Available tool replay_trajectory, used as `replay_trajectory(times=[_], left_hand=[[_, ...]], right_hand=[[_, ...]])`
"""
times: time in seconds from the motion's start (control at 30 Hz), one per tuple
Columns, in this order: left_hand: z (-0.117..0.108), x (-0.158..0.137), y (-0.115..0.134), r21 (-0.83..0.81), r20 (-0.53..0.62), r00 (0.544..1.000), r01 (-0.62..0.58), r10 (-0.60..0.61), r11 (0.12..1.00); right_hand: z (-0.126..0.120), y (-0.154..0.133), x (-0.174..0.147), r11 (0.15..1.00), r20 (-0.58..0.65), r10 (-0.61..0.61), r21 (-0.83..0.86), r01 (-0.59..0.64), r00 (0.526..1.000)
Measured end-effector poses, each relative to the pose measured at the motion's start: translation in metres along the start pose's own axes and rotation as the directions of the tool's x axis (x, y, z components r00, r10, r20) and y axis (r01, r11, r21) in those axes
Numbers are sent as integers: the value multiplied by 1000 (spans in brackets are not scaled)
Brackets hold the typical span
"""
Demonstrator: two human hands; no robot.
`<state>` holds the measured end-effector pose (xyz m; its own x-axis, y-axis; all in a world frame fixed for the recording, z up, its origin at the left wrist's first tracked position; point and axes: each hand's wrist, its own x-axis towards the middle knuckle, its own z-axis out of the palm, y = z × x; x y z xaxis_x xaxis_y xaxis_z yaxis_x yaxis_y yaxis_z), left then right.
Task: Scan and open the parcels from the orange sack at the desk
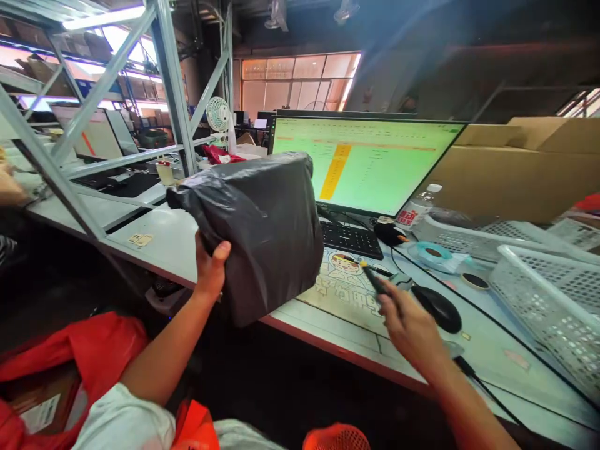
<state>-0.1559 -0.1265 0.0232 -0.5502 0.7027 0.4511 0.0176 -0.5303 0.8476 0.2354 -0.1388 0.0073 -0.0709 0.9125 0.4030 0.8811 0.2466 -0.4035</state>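
Note:
A bulky parcel wrapped in black plastic (267,231) is held up over the front edge of the desk. My left hand (210,269) is closed on its left side, thumb showing and the other fingers mostly hidden behind it. To the right of the parcel, my right hand (407,319) grips a slim dark tool with a yellow tip (374,279), whose exact kind I cannot make out. The tool points toward the parcel and stays apart from it. Below the tool lies a mat with a cartoon drawing (337,290); a black mouse (437,309) rests beside my right hand.
Behind the parcel stand a lit monitor (375,159) and a black keyboard (351,239). White plastic baskets (548,300), a tape roll (434,255) and a bottle (424,200) occupy the right side. A metal rack post (174,87) rises at left; red bags (103,340) lie below.

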Motion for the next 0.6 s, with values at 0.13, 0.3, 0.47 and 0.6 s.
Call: replay_trajectory(times=[0.13,0.3,0.47,0.6], left_hand=[[26,-10,9,-74,33,999,-29,32,997],[31,-13,12,-72,43,996,-70,73,995],[12,15,-6,-160,-52,992,101,-111,982],[7,43,-16,-225,-133,963,202,-235,953]], right_hand=[[-53,-93,23,923,-113,-213,302,238,970],[-32,-178,56,764,-231,-460,389,515,857],[27,-141,27,798,-53,-474,396,455,879],[44,-70,-18,912,193,-353,289,291,915]])
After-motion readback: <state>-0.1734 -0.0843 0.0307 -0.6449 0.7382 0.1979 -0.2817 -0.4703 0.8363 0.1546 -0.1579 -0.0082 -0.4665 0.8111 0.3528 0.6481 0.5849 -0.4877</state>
